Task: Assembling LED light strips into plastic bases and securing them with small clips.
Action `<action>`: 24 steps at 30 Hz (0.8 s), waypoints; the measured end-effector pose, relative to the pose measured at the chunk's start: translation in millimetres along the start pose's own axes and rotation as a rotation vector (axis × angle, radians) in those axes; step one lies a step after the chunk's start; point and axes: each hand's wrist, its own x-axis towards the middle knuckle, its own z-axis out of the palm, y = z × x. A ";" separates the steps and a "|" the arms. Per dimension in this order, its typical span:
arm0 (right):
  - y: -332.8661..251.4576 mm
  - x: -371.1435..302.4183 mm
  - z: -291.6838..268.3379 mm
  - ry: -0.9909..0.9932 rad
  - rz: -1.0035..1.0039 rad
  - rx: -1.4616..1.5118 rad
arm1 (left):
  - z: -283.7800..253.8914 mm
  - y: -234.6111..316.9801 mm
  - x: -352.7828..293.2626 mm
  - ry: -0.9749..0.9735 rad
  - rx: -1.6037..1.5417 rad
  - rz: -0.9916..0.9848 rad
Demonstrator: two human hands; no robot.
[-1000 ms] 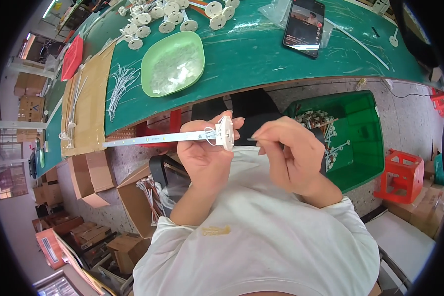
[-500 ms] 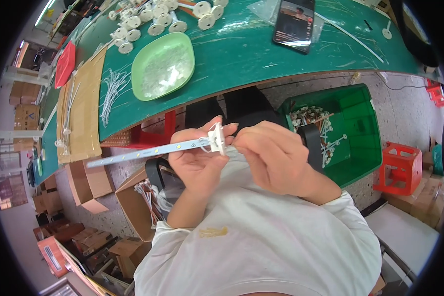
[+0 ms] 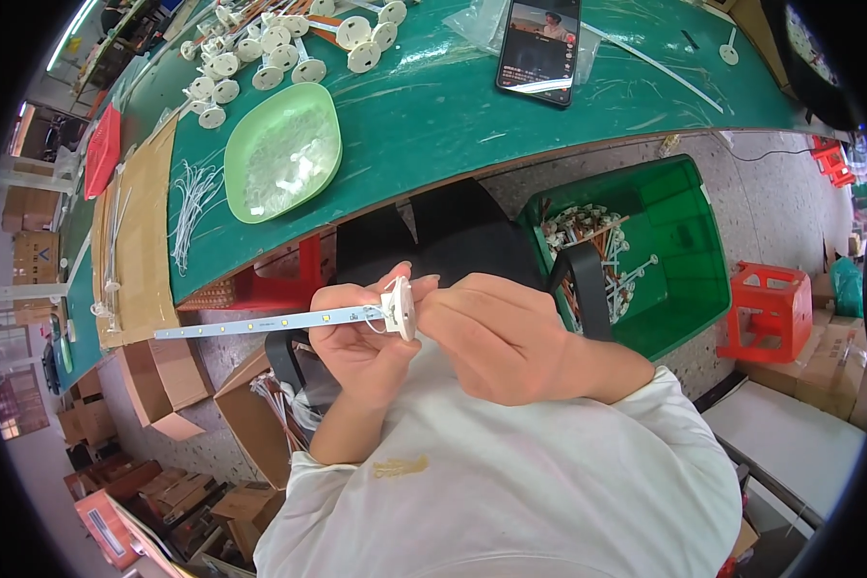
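Observation:
My left hand [image 3: 364, 364] is closed around the end of a narrow LED light strip [image 3: 260, 325], which points out to the left with small yellow chips along its face. At the held end sits a white round end cap [image 3: 407, 308], with a thin white wire looping beside it. The fingers of my right hand [image 3: 506, 339] are pinched together right at the cap's outer face. Whatever they grip, if anything, is hidden behind the fingers.
On the green table [image 3: 433, 125] lie a light-green tray [image 3: 233, 173] of small clear pieces, white wires [image 3: 195, 197], several white-capped parts [image 3: 277, 43] and a phone [image 3: 538, 48]. A green bin [image 3: 679, 279] of finished-looking strips stands right, beside a red stool [image 3: 769, 313]. Cardboard boxes [image 3: 169, 371] lie left.
The end cap has turned so that more of its round outer face shows. My right hand has come closer to it. The whole view has shifted slightly.

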 end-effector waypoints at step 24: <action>7.2 8.2 -3.2 -0.019 0.146 0.322 | 10.4 18.6 6.0 0.034 0.011 -0.123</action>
